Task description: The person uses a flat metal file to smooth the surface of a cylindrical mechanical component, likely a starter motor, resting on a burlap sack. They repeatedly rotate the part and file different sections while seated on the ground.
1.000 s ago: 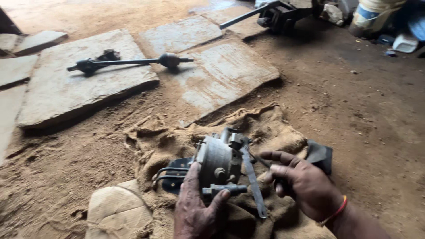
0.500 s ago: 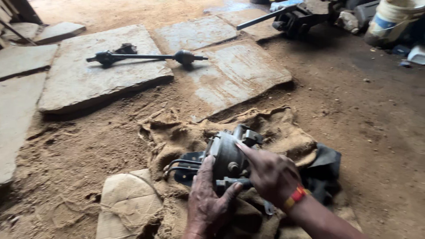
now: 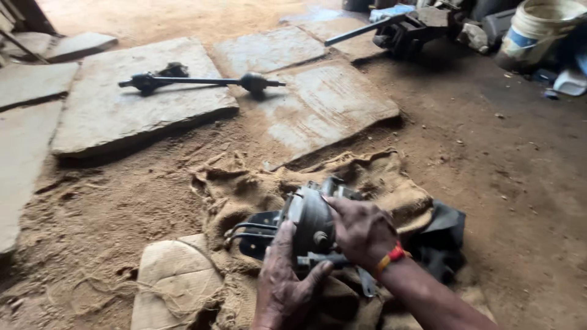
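Head view: left hand [image 3: 286, 276] gripped the lower edge of a round grey drum assembly [image 3: 312, 221] | right hand [image 3: 362, 231] lay closed over its face | assembly sat on burlap sacking [image 3: 244, 189] on the dirt floor [image 3: 489, 159] | axle shaft [image 3: 202, 80] lay well apart on stone slabs [image 3: 122, 116].

Grey metal on the round housing [image 3: 310, 217], dull and greasy, with black brackets [image 3: 257, 235] at its left. A red and orange band [image 3: 391, 256] shows on the right hand's [image 3: 362, 232] wrist. Tan-brown burlap sacking [image 3: 367, 177] underneath, a black cloth [image 3: 440, 235] at its right. Far left, a black axle shaft [image 3: 202, 80] lies on pale grey stone slabs [image 3: 122, 116]. Reddish-brown dirt floor [image 3: 501, 165] all around. Far right, a cream bucket [image 3: 538, 27] with a blue band.
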